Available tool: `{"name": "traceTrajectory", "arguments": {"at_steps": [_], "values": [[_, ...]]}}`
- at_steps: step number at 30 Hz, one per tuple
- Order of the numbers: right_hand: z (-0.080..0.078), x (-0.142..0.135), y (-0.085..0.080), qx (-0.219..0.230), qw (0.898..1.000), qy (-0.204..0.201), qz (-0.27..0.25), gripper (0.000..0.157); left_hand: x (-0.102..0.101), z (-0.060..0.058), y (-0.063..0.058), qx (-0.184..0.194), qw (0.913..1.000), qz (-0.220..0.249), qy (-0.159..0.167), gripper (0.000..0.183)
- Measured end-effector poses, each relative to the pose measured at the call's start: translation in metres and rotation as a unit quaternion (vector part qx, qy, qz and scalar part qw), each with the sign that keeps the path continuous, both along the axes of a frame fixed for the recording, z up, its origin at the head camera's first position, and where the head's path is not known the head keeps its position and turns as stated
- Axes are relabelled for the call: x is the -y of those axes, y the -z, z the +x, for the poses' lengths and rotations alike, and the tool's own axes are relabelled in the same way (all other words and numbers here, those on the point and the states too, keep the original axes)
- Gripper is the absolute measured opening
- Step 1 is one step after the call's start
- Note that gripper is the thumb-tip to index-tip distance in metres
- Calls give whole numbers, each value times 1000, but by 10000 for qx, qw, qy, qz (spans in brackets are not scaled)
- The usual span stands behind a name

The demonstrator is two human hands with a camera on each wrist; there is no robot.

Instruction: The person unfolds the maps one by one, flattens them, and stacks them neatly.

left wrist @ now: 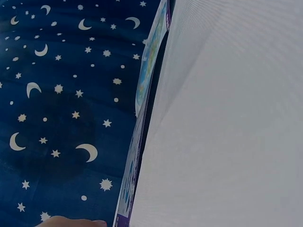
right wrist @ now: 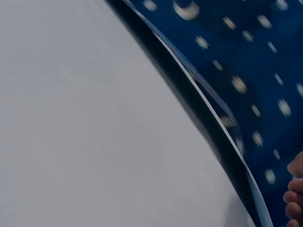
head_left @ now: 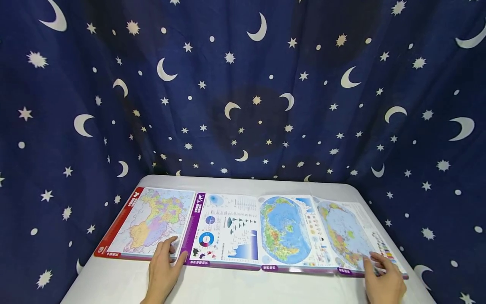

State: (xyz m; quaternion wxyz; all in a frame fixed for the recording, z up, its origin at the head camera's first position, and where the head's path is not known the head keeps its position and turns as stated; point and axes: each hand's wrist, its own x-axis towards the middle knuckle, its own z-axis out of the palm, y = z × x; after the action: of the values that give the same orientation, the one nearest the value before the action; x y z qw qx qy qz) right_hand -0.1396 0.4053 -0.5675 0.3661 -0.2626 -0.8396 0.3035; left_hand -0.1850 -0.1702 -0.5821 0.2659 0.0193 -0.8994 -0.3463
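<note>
Colourful map sheets lie in a row across the white table in the head view. At the left end is a red-bordered map [head_left: 163, 215]; my left hand [head_left: 164, 268] reaches over its lower right corner, fingers loosely bent, thumb at the purple strip [head_left: 191, 223]. To its right come a panel of charts [head_left: 239, 236], a blue world map [head_left: 284, 232] and a paler world map [head_left: 347, 228]. My right hand [head_left: 385, 278] is over the lower right part of that last panel, with fingers loosely bent. Its fingertips [right wrist: 293, 210] show at the right wrist view's edge.
The white tabletop [head_left: 243, 291] runs along the near side of the sheets. A dark blue curtain [head_left: 243, 84] with moons and stars hangs behind the table and at both sides. The sheets' near edges rise slightly above the table [left wrist: 227, 118] in the wrist views.
</note>
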Motion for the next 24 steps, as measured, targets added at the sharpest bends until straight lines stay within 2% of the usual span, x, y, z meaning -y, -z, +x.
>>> {"name": "traceTrajectory", "arguments": {"at_steps": [3,7,12,17,24], "values": [[-6,40,-2,-299,9973,-523,423,25,0,0,-1,43,9999,98,-26,49],[-13,90,-2,-455,9892,-1124,818,24,-1,-1,-1,-16,9999,134,-34,42],[-18,130,1,-546,9798,-1582,1098,27,0,-1,-1,-83,9999,84,-40,40],[-20,164,2,-225,9746,-1966,1048,28,2,-1,-3,41,10000,18,-75,38],[-25,208,3,-138,9620,-2624,745,29,1,2,-3,-200,9998,80,-34,34]]}}
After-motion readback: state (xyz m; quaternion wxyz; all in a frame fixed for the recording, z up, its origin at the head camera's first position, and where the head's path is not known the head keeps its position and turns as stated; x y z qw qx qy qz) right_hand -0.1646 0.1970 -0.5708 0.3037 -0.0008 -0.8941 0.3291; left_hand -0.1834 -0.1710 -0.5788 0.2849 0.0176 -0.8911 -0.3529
